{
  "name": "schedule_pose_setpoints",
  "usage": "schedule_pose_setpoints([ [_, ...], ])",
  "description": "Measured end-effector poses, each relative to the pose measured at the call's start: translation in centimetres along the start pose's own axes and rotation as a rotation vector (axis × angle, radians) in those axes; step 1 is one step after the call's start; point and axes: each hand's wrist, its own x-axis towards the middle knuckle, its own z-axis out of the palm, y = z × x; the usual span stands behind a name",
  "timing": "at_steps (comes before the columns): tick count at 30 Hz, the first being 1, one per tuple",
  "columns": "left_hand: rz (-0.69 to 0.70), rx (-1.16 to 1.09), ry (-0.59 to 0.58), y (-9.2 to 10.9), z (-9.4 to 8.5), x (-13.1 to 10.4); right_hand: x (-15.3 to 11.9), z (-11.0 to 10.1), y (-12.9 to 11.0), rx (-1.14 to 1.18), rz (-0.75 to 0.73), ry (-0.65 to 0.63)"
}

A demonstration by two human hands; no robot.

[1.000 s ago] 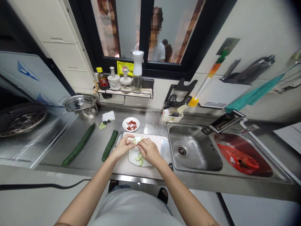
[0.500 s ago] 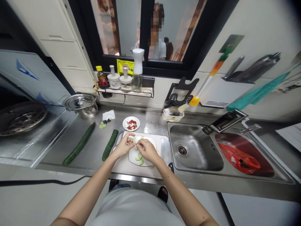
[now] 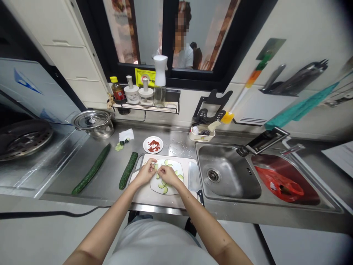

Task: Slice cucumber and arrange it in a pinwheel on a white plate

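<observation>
Handling cucumber slices (image 3: 165,190); bottle label (image 3: 119,95) illegible

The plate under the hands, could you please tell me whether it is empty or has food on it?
Not empty: pale, green-edged slices lie spread on the plate, showing around the right hand.

The left hand (image 3: 145,173) and right hand (image 3: 168,175) curl inward, close together.

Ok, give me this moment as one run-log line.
left hand: over left edge of plate, hold unclear; right hand: over plate, hold unclear; plate: bears cucumber slices, on cutting board; kitchen knife: right of plate
</observation>
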Motion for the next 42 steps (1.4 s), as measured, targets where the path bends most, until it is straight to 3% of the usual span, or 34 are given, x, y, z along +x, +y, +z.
schedule_pose_setpoints([
  [7, -0.062, 0.143, -0.056, -1.6, 0.6, 0.5, 0.4, 0.9, 0.4, -0.172, 0.091, -0.059],
  [15, -0.042, 0.350, -0.058, -1.7, 1.0, 0.8, 0.5, 1.7, 0.3, -0.459, 0.120, -0.042],
  [23, 0.016, 0.381, -0.049, -2.7, 1.3, 1.1, 0.3, 2.8, 0.6, -0.566, 0.100, -0.002],
  [34, -0.050, 0.449, -0.047, -2.5, 1.4, 0.8, -0.2, 2.9, 0.1, -0.604, 0.125, -0.007],
  [42, -0.064, 0.415, -0.033, -2.9, 1.6, 0.9, -1.5, 3.2, 0.5, -0.667, 0.024, -0.013],
])
